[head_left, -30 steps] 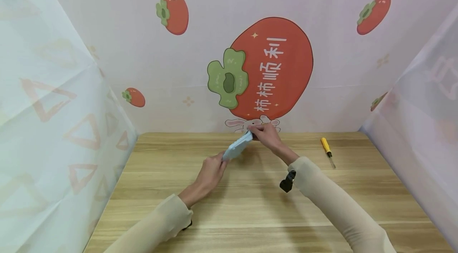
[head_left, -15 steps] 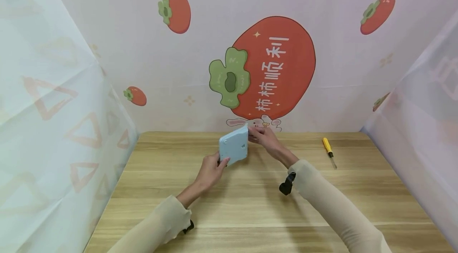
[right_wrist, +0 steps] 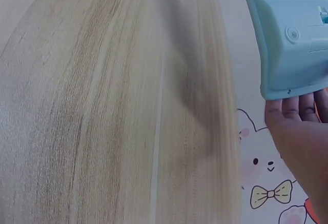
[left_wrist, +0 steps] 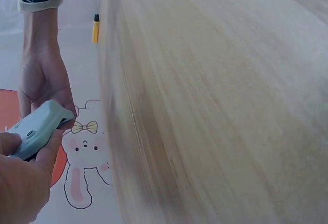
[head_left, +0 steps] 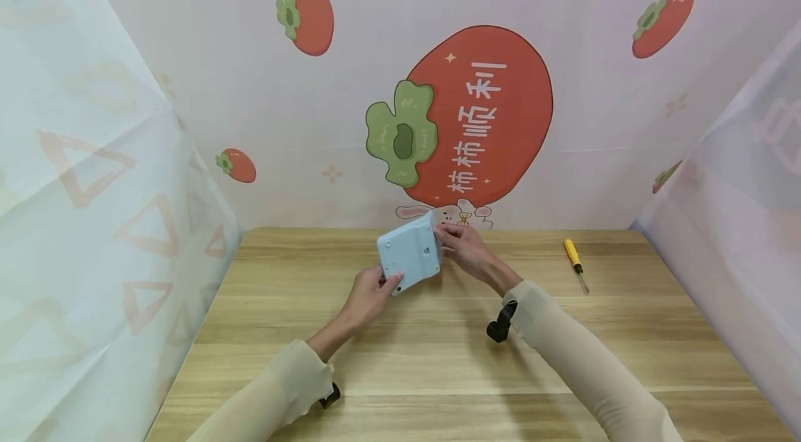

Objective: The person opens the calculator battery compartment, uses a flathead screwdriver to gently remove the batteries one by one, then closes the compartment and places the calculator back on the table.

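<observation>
A light blue calculator [head_left: 409, 254] is held up above the far part of the table, its underside turned to the head camera. That underside shows a latch on a raised strip, a round foot and small screw holes. My left hand [head_left: 368, 299] grips the lower left corner, thumb on the underside and fingers behind. At the right edge, my right hand [head_left: 468, 247] holds the calculator with its fingertips. In the right wrist view, several fingers [right_wrist: 292, 108] go behind the calculator's edge [right_wrist: 271, 75], and the thumb is out of sight. The calculator's front face is hidden.
A screwdriver [head_left: 572, 256] with a yellow handle lies at the right on the wooden table [head_left: 438, 372]. A printed cloth wall [head_left: 350, 108] stands right behind the table's far edge, with cloth sides left and right. Black straps with cameras [head_left: 500, 322] sit on the wrists.
The calculator has turned from nearly edge-on to showing its underside broadly, tilting toward the head camera. Both hands keep hold of it, and the left thumb now lies across its underside. The screwdriver has not moved.
</observation>
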The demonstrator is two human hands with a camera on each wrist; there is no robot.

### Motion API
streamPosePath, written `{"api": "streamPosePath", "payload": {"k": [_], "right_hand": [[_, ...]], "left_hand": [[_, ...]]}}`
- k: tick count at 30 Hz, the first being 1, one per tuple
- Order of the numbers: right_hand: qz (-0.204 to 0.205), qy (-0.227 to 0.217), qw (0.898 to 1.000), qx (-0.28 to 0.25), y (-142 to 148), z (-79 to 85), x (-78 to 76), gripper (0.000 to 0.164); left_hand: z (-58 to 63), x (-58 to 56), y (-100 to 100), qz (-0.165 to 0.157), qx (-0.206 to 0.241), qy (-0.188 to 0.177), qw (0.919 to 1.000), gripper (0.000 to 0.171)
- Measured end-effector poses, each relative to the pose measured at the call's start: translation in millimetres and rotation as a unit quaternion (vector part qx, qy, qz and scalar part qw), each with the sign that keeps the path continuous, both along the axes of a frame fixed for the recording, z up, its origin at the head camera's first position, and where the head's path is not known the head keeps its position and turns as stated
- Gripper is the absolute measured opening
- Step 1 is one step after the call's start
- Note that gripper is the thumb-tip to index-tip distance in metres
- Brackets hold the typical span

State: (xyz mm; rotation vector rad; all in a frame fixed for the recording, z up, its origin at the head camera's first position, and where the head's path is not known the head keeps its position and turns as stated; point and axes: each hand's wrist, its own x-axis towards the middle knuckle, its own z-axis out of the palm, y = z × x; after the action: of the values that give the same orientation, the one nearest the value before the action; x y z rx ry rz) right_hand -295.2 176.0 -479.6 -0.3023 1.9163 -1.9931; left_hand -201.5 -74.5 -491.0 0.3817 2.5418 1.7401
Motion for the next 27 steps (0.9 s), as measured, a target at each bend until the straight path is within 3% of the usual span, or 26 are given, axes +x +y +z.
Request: {"api": "streamPosePath", "payload": {"k": [6,15,27], "right_hand": [[-0.002,-0.009,1.0,-0.016,0.3,2.1,1.5,0.037],[-0.01,-0.016,1.0,0.005,-1.1,3.5,0.5,0.036],[0.001,-0.026,0.999,0.037,0.2,6.1,-6.0,0.036]], "left_hand": [[-1.0,-0.1,2.2,0.018,0.021,-0.007,0.9996,0.035],[0.6,-1.5,1.8,0.058,0.081,-0.067,0.9928,0.039],[0.5,-2.0,4.0,0.058,0.102,-0.087,0.9893,0.03]]}}
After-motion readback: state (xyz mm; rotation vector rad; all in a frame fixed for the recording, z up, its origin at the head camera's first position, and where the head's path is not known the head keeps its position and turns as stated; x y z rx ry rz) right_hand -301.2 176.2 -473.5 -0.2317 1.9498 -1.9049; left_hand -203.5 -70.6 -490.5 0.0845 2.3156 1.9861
